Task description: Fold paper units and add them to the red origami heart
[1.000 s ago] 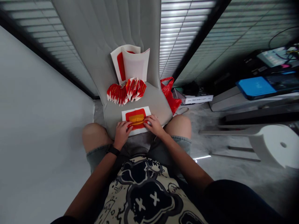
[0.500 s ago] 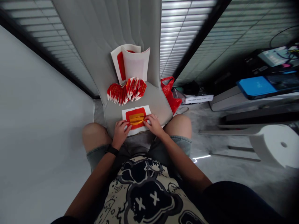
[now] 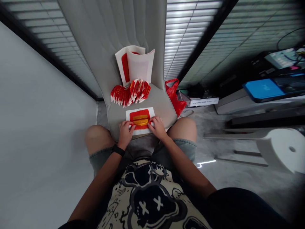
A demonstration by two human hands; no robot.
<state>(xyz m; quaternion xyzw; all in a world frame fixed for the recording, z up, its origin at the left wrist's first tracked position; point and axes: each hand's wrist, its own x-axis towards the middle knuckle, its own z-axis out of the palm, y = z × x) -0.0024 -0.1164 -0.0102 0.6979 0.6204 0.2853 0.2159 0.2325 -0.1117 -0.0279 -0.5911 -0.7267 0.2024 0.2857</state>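
Both hands pinch opposite side edges of a red, yellow and white paper sheet, the left hand (image 3: 125, 132) at one edge, the right hand (image 3: 157, 127) at the other. The paper sheet (image 3: 140, 112) lies near the front of the grey chair seat (image 3: 163, 101), before the pleated paper (image 3: 121, 95). The step appears to be forming a crosswise fold; the next move likely calls for aligning both ends and pressing the crease flat.
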